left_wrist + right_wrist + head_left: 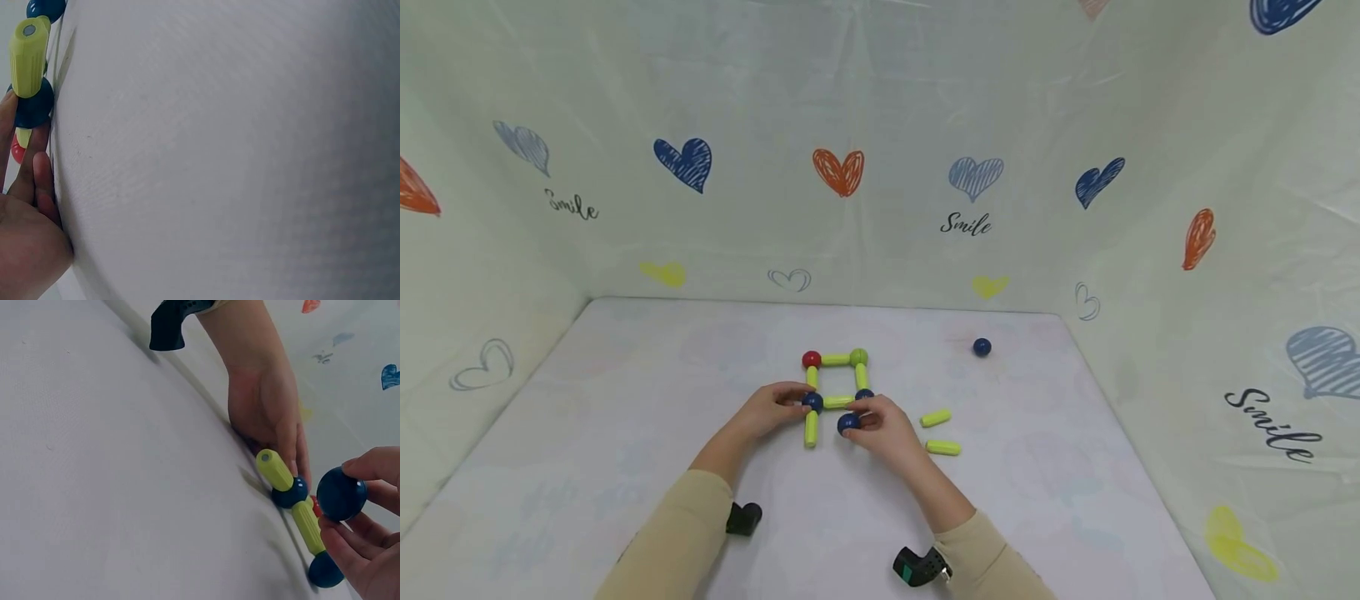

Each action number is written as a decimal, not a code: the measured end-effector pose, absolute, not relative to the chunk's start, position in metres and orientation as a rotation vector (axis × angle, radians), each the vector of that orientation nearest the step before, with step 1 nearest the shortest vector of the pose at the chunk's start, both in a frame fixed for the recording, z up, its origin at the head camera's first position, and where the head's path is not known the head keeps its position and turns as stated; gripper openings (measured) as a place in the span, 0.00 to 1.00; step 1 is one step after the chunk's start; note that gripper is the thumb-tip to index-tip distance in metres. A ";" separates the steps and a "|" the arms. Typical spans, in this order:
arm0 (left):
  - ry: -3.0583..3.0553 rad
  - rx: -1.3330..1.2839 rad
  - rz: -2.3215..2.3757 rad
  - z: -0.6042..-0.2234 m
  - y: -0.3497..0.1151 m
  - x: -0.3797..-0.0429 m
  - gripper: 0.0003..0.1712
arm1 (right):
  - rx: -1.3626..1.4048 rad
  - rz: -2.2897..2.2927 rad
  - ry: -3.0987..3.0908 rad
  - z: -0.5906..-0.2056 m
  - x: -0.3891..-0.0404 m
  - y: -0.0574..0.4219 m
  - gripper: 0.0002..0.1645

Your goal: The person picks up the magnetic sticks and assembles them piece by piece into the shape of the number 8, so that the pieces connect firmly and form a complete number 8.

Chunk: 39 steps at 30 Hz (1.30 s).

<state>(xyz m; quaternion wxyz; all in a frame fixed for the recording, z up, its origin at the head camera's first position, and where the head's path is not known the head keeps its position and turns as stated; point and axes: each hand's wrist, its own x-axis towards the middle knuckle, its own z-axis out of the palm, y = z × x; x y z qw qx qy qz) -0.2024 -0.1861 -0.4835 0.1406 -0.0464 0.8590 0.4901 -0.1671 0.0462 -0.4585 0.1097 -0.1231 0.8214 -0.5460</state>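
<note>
On the table lies a square of yellow-green magnetic rods (pixel 836 360) and balls, with a red ball (pixel 811 359) and a green ball (pixel 859 357) at its far corners. My left hand (pixel 772 408) grips the blue ball (pixel 813 402) at the near left corner. From that ball another yellow-green rod (pixel 28 65) sticks out toward me, its metal tip showing in the left wrist view. A separate blue ball (pixel 342 494) is pinched between the thumb and fingers of my right hand (pixel 887 429), close to the square's near side. This hand partly covers the near right corner's blue ball (pixel 865 393).
Two loose yellow-green rods, one farther back (pixel 936 417) and one nearer (pixel 943 448), lie right of my right hand. Another blue ball (pixel 982 347) sits at the back right of the white table (pixel 625 417). A heart-printed curtain (pixel 895 108) surrounds the back and sides.
</note>
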 end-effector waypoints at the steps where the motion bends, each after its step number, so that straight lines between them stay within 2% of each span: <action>1: 2.481 -0.134 1.416 -0.483 -0.186 -0.202 0.22 | -0.375 -1.597 2.410 -0.458 -0.166 0.045 0.21; 17: 2.472 -0.097 1.453 -0.485 -0.187 -0.202 0.21 | -0.486 -1.581 2.371 -0.466 -0.152 0.030 0.18; 39: 2.483 -0.106 1.451 -0.484 -0.188 -0.202 0.21 | -0.381 -1.585 2.259 -0.478 -0.142 0.013 0.16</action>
